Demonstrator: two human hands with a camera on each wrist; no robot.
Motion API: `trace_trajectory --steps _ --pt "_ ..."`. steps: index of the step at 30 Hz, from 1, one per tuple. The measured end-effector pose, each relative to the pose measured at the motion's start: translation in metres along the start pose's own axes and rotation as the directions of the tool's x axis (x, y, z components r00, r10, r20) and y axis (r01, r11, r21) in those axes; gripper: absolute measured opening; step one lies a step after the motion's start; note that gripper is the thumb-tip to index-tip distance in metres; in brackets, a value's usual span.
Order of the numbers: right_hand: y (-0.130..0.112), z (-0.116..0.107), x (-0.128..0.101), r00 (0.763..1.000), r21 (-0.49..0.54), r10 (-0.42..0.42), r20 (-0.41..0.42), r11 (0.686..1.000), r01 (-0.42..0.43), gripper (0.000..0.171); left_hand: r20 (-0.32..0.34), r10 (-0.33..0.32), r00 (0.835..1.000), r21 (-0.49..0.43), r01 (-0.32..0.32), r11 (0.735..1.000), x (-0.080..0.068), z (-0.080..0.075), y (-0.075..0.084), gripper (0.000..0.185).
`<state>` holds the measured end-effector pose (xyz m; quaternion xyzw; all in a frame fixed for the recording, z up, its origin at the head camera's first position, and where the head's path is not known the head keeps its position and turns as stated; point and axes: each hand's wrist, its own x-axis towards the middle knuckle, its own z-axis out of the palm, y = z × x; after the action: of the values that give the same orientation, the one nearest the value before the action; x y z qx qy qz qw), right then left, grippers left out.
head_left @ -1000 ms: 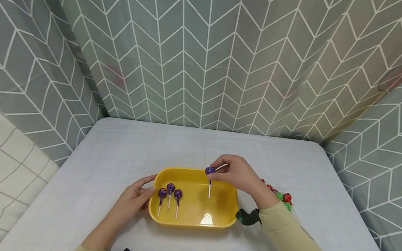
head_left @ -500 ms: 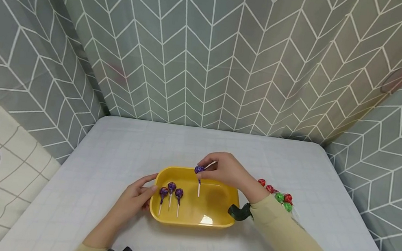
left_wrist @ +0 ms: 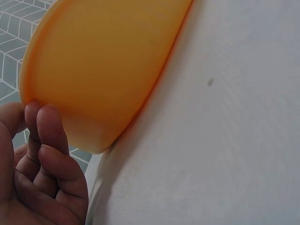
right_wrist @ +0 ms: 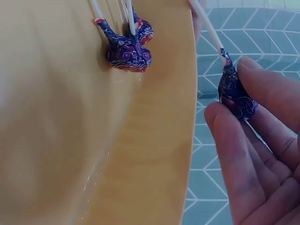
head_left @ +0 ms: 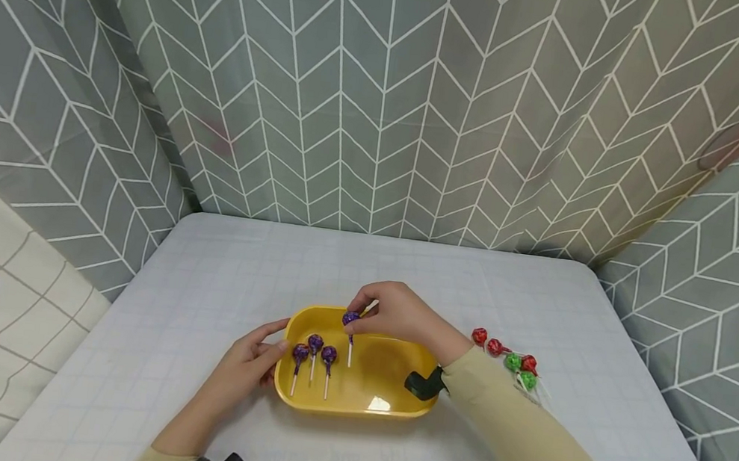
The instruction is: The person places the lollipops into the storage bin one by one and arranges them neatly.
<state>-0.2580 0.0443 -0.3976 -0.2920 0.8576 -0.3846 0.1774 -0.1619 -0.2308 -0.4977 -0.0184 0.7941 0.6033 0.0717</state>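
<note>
**Held lollipop (head_left: 350,319) and right hand (head_left: 396,313) now farther left over yellow tray (head_left: 388,375)**

Relative to the frame one second earlier, the right hand and the held lollipop sit farther left, closer to the three purple lollipops (head_left: 328,355) in the tray. The right forearm is shifted likewise, leaving the red lollipops (head_left: 479,337) more fully exposed. The left hand (head_left: 250,361) and the tray show practically the same position.

The held lollipop has a purple wrapper and a white stick. It is located at the far part of the tray, with its stick directed toward the near side in the head view. Whether the stick contacts the tray floor cannot be determined. The right hand pinches the wrapped head between thumb and fingertips, which are spaced apart only by that head.

The left hand grips the left end of the tray, fingers curled against the outer wall. The three purple lollipops lie beside this end, sticks toward the near side.

The tray rests on a white-covered counter (head_left: 258,264). To its right, the red lollipops and two green lollipops (head_left: 513,362) lie grouped near the right sleeve (head_left: 518,426). Each wrist carries a black device (head_left: 424,383). Grey chevron-patterned fabric (head_left: 382,112) stands behind the counter.
</note>
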Motion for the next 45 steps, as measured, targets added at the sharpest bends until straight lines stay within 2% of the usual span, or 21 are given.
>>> trace_trajectory --steps 6,13,17,24,32,38,45 --pt "-0.001 0.006 0.007 0.999 -0.059 -0.030 0.036 0.998 0.032 0.019 0.011 0.019 1.000 0.005 -0.019 1.000 -0.001 -0.001 0.001 0.044" --pt "-0.003 0.012 0.011 0.995 -0.118 -0.051 0.083 0.991 0.061 0.030 0.012 0.019 1.000 0.004 -0.019 1.000 0.000 -0.001 0.001 0.044" --pt "-0.003 0.015 0.013 0.994 -0.161 -0.055 0.097 0.985 0.070 0.023 0.017 0.021 1.000 -0.004 -0.021 1.000 0.000 -0.002 0.001 0.046" --pt "0.000 0.022 0.019 0.992 -0.283 -0.054 0.117 0.955 0.085 0.021 0.029 0.016 0.999 -0.018 -0.015 1.000 -0.001 -0.002 0.004 0.046" --pt "0.000 0.030 0.022 0.989 -0.383 0.004 0.147 0.922 0.053 0.020 0.030 0.003 1.000 -0.031 -0.003 1.000 -0.001 -0.002 0.005 0.047" --pt "0.000 0.032 0.023 0.989 -0.394 0.023 0.148 0.918 0.038 0.019 0.034 0.013 0.999 -0.027 -0.012 1.000 -0.002 -0.002 0.004 0.048" --pt "0.000 0.033 0.022 0.988 -0.422 -0.016 0.150 0.903 0.079 0.020 0.024 -0.005 1.000 -0.003 0.005 1.000 -0.001 -0.001 0.005 0.047"
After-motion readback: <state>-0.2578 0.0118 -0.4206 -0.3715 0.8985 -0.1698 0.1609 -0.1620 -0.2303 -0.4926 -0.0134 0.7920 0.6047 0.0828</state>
